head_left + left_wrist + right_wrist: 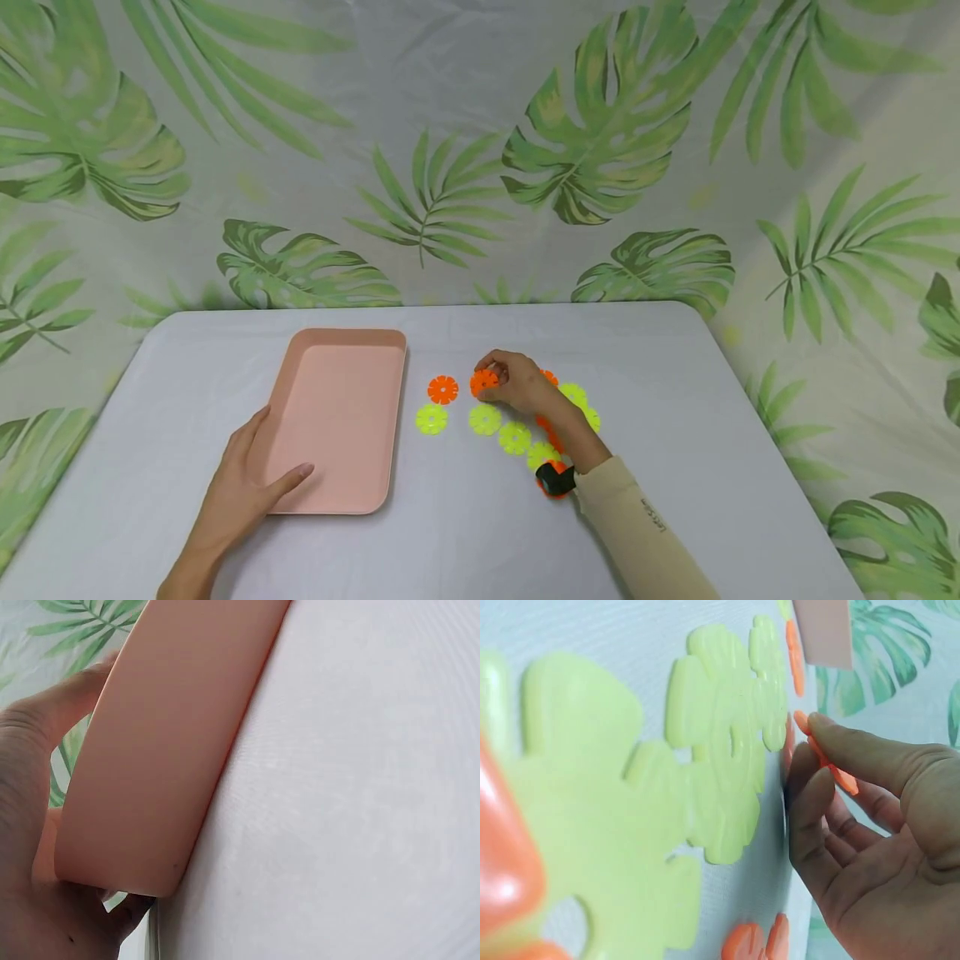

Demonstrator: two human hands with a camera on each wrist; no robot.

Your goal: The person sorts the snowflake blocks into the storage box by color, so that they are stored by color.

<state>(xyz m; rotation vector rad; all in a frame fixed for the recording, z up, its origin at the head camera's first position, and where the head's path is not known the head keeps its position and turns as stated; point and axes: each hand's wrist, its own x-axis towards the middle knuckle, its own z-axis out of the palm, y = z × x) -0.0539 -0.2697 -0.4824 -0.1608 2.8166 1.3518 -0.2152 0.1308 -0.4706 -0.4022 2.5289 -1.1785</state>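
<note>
My left hand [238, 479] holds the pink tray [341, 417] at its near left corner, the thumb over the rim and the fingers along the outer side. In the left wrist view the tray wall [165, 742] stands close in front of the hand. My right hand [525, 385] pinches an orange notched plastic disc [483, 382] between thumb and fingertips, tilted in the right wrist view. A yellow-green notched disc [485, 419] lies just nearer than that hand. Left of it are another orange disc [442, 389] and a yellow-green disc [431, 418].
Several more discs lie under and beside the right forearm, among them a yellow-green disc [514, 437] and a partly hidden orange disc [553, 492]. A white cloth covers the table [465, 533]. A leaf-print curtain [450, 100] hangs behind it.
</note>
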